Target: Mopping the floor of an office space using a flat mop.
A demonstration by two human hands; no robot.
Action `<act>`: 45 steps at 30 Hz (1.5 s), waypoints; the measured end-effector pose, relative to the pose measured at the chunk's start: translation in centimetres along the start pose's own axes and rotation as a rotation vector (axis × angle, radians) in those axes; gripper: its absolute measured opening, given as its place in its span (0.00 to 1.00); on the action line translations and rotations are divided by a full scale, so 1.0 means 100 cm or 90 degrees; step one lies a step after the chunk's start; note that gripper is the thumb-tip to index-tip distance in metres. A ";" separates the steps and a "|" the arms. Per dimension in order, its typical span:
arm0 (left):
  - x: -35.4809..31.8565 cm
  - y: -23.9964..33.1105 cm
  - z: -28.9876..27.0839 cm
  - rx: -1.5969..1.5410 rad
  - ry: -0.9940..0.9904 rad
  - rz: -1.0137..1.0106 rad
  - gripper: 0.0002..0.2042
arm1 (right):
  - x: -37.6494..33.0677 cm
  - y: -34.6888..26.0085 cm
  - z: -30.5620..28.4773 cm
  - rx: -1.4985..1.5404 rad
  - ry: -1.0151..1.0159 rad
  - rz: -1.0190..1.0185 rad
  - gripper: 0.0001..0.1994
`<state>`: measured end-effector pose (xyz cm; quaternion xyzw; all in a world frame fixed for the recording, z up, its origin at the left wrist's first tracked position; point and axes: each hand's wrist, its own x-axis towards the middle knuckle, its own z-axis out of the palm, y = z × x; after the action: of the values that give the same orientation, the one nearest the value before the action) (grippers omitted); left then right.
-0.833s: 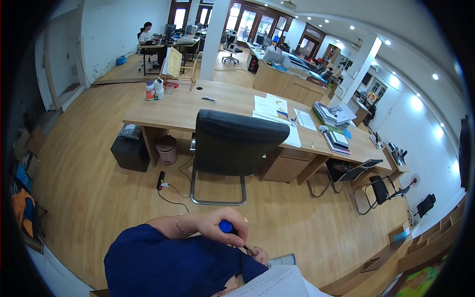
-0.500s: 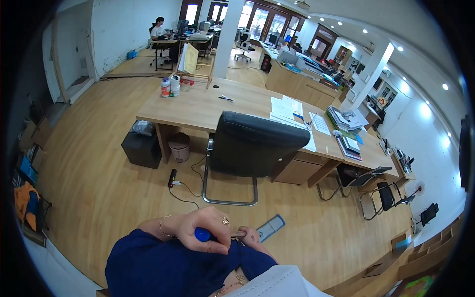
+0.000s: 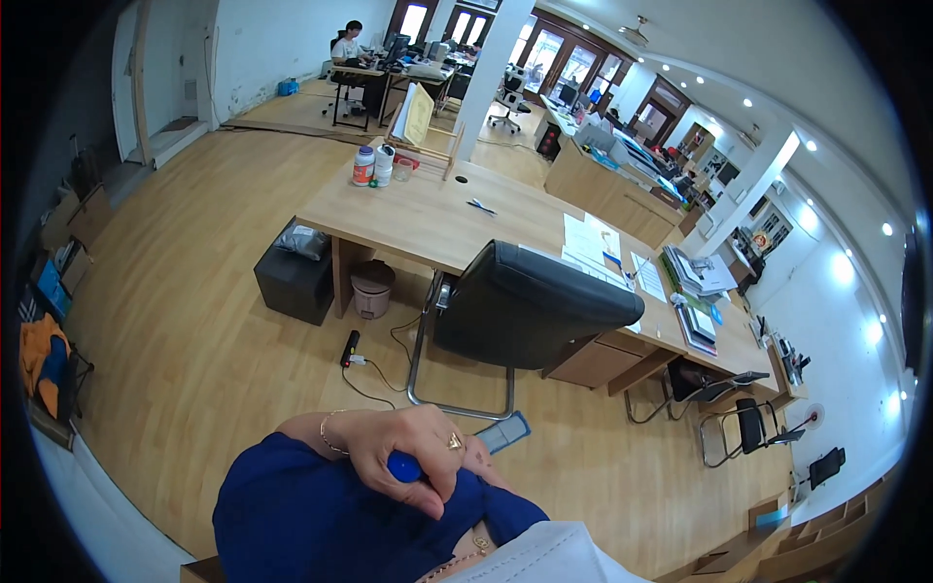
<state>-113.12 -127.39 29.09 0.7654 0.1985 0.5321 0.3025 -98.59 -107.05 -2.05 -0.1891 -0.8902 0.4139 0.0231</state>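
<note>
A: What do we have at the left?

B: At the far left edge, a heap of orange and blue cloth (image 3: 39, 355); further in, a black box-shaped storage stool (image 3: 292, 272) and a small pale waste bin (image 3: 372, 289) beside a long light wooden desk (image 3: 428, 219); a black power strip (image 3: 348, 348) lies on the wooden floor.

A: And our hands?

B: Low in the middle; our left hand (image 3: 408, 449), with a bracelet and a ring, is curled closed over a blue rounded plastic handle end (image 3: 404, 467); our right hand (image 3: 483, 457) sits just under it, mostly covered, so we cannot tell how it grips.

A: What changed just now?

B: A flat grey-blue mop pad (image 3: 503, 432) lies on the floor just past our knuckles; half a second ago it lay a little more to the right, and before that it was barely in view; it now sits close to the metal legs of the black leather office chair (image 3: 530, 311), so the wiping seems to have moved toward the chair.

A: What can we not see?

B: The shaft between handle and pad is hidden behind our hands; our dark blue sleeve (image 3: 292, 515) covers the floor below; the stacked books (image 3: 695, 277) at the right are too small to make out.
</note>
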 end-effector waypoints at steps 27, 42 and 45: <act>-0.003 -0.029 0.017 -0.192 -0.171 0.090 0.07 | -0.082 0.014 0.025 0.009 0.229 0.125 0.16; 0.015 -0.047 0.084 -0.336 -0.251 0.031 0.08 | -0.208 0.047 0.053 0.027 0.334 0.326 0.15; 0.012 -0.047 0.090 -0.356 -0.269 -0.017 0.07 | -0.225 0.031 0.052 -0.004 0.357 0.356 0.16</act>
<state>-104.23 -125.38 24.51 0.7434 -0.0120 0.3917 0.5419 -77.77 -117.02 -5.24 -0.5302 -0.7647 0.3339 0.1507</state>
